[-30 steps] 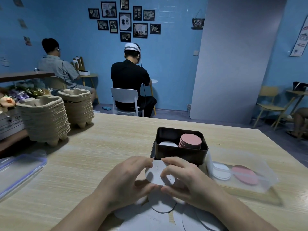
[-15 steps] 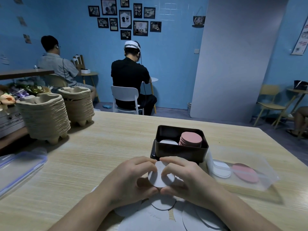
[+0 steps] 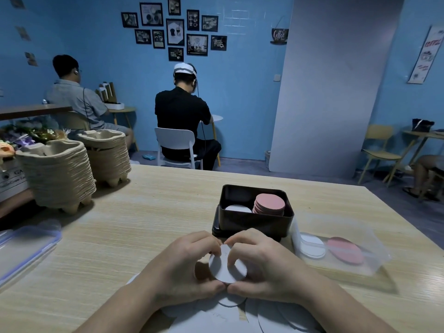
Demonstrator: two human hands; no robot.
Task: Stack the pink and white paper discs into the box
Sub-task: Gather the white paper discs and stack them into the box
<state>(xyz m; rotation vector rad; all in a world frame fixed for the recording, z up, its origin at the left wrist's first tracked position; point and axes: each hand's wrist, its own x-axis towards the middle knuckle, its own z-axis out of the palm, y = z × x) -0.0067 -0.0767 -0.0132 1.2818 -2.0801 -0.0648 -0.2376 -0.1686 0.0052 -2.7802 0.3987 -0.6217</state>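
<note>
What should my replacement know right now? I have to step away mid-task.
Left hand and right hand: together pinching a small stack of white discs just above the table, in front of the black box.
Done: pink stack fills the box's right side; a low white stack sits on the left.
Left: place the held discs on the white stack, then the loose white discs near you. A clear container to the right holds more white and pink discs.
</note>
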